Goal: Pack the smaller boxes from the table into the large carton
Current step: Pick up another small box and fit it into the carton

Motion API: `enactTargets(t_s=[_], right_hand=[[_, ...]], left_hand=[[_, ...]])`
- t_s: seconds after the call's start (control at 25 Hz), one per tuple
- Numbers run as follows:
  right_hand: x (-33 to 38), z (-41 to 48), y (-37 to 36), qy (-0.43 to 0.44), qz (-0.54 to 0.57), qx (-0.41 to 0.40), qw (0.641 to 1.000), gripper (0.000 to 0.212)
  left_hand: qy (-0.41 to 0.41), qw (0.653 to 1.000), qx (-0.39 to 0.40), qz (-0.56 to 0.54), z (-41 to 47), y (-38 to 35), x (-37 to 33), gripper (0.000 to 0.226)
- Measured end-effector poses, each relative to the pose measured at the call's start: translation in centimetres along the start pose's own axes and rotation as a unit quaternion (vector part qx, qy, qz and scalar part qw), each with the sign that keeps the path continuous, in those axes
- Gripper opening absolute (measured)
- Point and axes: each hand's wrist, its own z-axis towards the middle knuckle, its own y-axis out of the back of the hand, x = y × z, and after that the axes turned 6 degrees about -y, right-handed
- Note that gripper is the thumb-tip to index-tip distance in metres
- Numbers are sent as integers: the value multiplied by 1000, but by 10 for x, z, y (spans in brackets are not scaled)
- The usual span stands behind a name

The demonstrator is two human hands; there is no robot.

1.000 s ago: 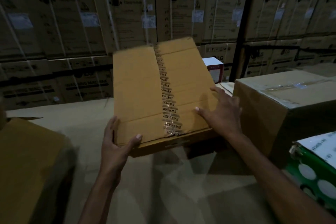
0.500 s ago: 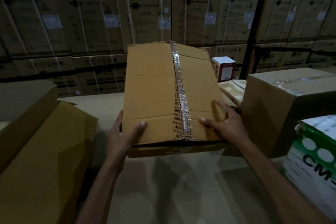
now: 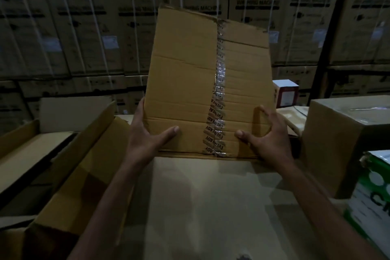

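Head view: a dim, wide-angle picture is given, and far print is mostly blurred.
Flat brown box [image 3: 185, 82]: it is held tilted up in the middle of the frame, taped face toward the camera, to the right of the large carton and not in it. Its lower edge is low over the surface [image 3: 211, 207]; whether they touch cannot be told. Its far side is hidden.
Tape [image 3: 217, 101]: a printed strip is seen down the box's face; only the lower lettering, "EVEREADY", can be read.
Left hand [image 3: 145, 135]: the box's lower left corner is gripped, the thumb laid across the face. The fingers [image 3: 140, 107] are curled round the left edge and mostly hidden behind it.
Right hand [image 3: 268, 139]: the lower right corner is gripped, thumb and arched forefinger pressed on the face; the other fingers are wrapped round the right edge and partly hidden.
Large carton [image 3: 90, 154]: it is seen open at the left with flaps raised. Its inside is dark and partly cut off by the frame.
Sealed brown box [image 3: 337, 143]: it is set on the right, its top taped.
Green-and-white box [image 3: 371, 196]: it is cut off by the right edge, so its print is incomplete.
Small white box [image 3: 287, 95]: it is half hidden behind the held box.
Stacked cartons [image 3: 84, 27]: the background is filled with strapped cartons marked "LG".
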Motion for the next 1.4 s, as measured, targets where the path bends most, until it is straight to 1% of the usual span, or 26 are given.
enactTargets(t_s=[0.08,0.2,0.32,0.48,0.6,0.76,0.96,1.04,1.12,1.28,1.4], right_hand=[[17,-1,0,24,-3,-3,1000,96],[45,-13,-6,58,-1,-18,998,89],[82,-31,-17,78,-8,-23,997,88],[149,-52,-40,106,-11,-23,994,92],[207,-68,-68,124,-3,-30,992,96],[287,-97,-136,121,-9,-28,992,92],[370,-130,-213,128,-61,-11,990,86],[400,-134,-233,148,-102,-1,984,90],[433,-134,-253,179,-163,23,970,91],[486,-130,-296,210,-255,72,941,87],[494,-125,-328,202,-296,105,928,82]], left_hand=[[-12,999,-28,42,-6,17,-13,115],[-26,995,-65,74,-22,50,-29,116],[-39,992,-81,90,-32,94,-45,109],[-61,987,-106,101,-25,168,-56,89],[-81,984,-124,97,-15,231,-50,86],[-84,984,-130,94,2,328,-23,85],[-28,983,-152,104,13,432,41,70],[-7,986,-149,71,16,459,69,64],[22,988,-145,40,17,479,101,62],[115,982,-149,18,20,499,157,67],[160,979,-124,21,19,497,184,77]])
